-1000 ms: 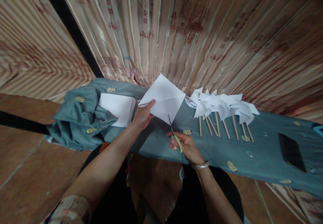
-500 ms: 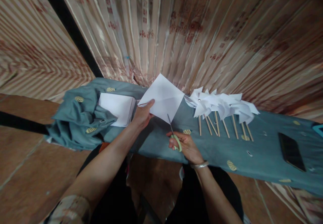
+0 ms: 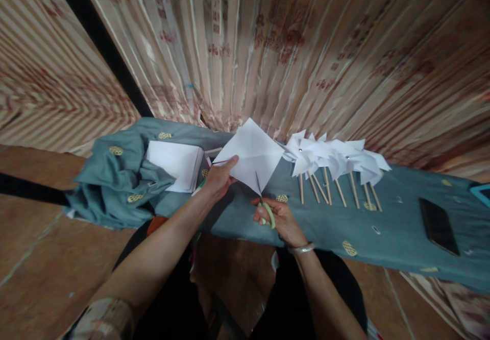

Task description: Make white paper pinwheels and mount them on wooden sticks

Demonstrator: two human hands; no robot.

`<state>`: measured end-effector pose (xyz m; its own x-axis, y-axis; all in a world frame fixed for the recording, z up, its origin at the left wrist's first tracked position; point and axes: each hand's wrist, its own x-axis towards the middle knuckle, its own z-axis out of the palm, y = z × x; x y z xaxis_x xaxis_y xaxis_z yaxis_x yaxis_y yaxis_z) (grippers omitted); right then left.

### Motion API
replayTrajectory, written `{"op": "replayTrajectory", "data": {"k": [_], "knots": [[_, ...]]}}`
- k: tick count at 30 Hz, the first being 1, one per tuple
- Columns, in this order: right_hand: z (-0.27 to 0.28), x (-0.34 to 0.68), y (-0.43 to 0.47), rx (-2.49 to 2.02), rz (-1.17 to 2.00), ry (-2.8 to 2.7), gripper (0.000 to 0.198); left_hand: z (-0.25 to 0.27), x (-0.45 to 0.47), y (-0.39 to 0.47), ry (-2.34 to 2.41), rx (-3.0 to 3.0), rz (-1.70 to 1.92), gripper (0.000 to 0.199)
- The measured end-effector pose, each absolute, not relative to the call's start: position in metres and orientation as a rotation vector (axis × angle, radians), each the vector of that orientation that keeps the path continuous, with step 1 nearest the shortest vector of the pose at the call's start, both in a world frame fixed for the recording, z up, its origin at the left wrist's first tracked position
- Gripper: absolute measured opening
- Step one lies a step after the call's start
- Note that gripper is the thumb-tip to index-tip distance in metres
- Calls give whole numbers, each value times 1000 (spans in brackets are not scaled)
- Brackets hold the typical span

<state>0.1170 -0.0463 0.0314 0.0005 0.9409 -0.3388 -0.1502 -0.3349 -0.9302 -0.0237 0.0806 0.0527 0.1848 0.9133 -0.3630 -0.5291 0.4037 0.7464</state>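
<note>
A square sheet of white paper (image 3: 254, 151), turned corner-down with faint crease lines, is pinched at its left side by my left hand (image 3: 222, 176). Held in my right hand (image 3: 281, 217) is a pair of scissors (image 3: 268, 216) with pale green handles. Its blades lie at the sheet's lower corner and point up toward the middle. To the left rests a stack of white paper (image 3: 174, 161). Several white paper pinwheels (image 3: 337, 156) on wooden sticks lie to the right of the sheet.
Everything rests on a narrow surface under a green cloth (image 3: 237, 222) with yellow pineapple prints, bunched up at the left. A black phone (image 3: 439, 226) lies at the right, near a blue-edged object (image 3: 480, 194). A pleated curtain (image 3: 248, 49) hangs behind.
The sheet and my left hand have shifted slightly right and down, so the scissor blades reach further over the lower corner. My right hand has barely moved.
</note>
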Motion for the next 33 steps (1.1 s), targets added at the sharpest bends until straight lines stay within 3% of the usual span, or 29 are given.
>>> {"op": "replayTrajectory", "data": {"k": [33], "knots": [[30,119,-46,-1376,1449,-919,50,51,-21,74,898,546,1026,21]]}}
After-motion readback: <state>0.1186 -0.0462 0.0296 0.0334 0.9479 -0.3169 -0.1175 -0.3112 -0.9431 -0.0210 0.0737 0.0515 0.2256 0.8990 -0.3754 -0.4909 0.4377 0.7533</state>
